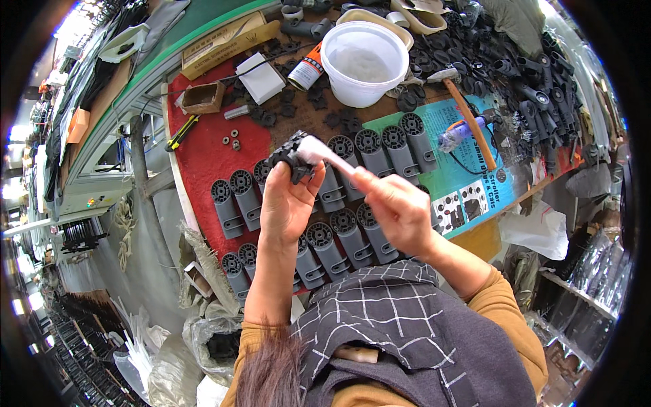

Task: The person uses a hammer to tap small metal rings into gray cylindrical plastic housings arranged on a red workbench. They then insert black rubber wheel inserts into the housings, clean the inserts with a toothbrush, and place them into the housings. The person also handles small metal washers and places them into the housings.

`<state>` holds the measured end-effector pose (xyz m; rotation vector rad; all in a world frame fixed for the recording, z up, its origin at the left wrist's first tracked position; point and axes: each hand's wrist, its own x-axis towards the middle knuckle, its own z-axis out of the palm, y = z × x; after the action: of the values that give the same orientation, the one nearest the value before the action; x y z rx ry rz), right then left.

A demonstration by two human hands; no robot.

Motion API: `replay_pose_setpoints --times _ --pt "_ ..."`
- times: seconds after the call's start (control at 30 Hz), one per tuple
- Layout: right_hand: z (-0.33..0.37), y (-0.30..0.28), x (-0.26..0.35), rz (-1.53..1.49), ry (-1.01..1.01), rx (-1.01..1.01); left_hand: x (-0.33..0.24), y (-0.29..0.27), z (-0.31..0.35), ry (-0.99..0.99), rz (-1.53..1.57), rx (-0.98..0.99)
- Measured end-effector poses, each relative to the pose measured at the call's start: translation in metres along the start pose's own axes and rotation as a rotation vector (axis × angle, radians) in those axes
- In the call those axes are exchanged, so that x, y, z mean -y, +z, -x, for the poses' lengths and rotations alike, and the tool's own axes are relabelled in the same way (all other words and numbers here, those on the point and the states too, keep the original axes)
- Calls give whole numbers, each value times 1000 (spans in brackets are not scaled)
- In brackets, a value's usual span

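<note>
My left hand [288, 207] is raised over the table and grips a black plastic part [290, 154] between thumb and fingers. Wrapped round the pale pink handle of a brush [342, 165] is my right hand [400, 210]. The brush's whitish head rests against the right side of the black part, covering some of it. Below both hands stand rows of grey plastic tubes with round, spoked black ends [350, 237], partly hidden by my forearms.
A white bucket [359, 91] stands at the back beside an orange can [306, 70]. A wooden-handled hammer [472, 122] and purple tool [462, 136] lie right, before heaped black parts [536, 102]. A yellow knife [183, 133] and small metal rings [235, 144] lie left.
</note>
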<state>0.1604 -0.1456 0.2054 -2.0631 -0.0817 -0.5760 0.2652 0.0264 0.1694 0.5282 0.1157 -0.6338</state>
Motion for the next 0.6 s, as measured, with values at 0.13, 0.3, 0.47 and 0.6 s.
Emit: replay_pose_setpoints --times 0.13,0.3,0.47,0.6 --pt "-1 -1 1 75 157 64 -4 -2 0 -49 51 19" --pt "-16 19 9 -477 495 -11 9 -2 0 98 -125 9" --pt "-39 38 9 -612 604 39 7 17 2 133 -358 26" --pt "-47 26 -5 -444 482 335 -52 20 5 -229 -982 22"
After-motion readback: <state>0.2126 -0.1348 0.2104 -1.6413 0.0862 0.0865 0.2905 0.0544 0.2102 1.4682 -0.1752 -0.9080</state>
